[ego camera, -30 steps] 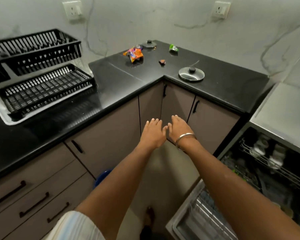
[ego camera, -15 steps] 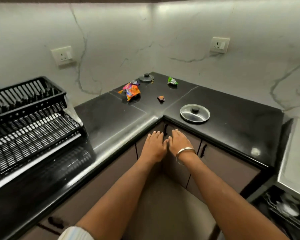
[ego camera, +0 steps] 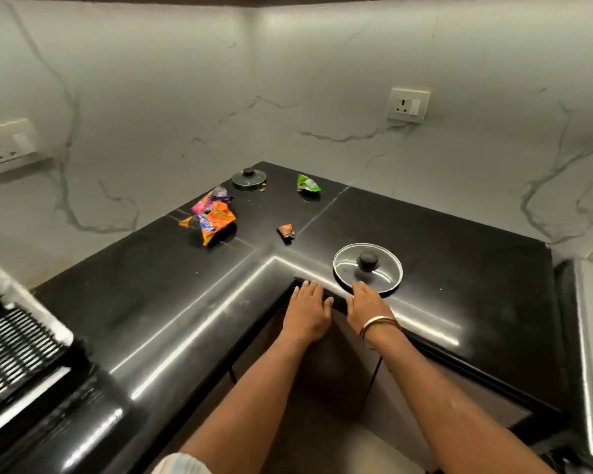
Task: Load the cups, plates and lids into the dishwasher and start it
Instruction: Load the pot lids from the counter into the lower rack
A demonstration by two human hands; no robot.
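Since the earlier frames both hands have come fwd from in front of the cabinet doors to the front edge of the surface; the open dishwasher, seen at 4 o'clock 1 s ago, is now out of view. Left hand lies flat, fingers straight & together, tips at the inner corner of the edge, holding nothing. Right hand, bangle on wrist, fingers straight, tips at or just short of the near rim of the glass lid; contact cannot be told.

Task items: glass lid w/ black knob lies flat, knob up, at 12 o'clock of the right hand, near the edge. A second, small dark lid sits well apart toward the back corner, approx 11 o'clock of the glass lid. No cups or plates visible.

Other: orange wrapper w/ purple wrapper touching it, green wrapper, small red scrap, black dish rack at 9 o'clock, wall sockets.

Step in hand (judged): reach for the glass lid. Next move calls for the right hand closing on the knob or rim, lifting clear, then carrying toward 4 o'clock to the dishwasher. The far lid remains; start comes last.
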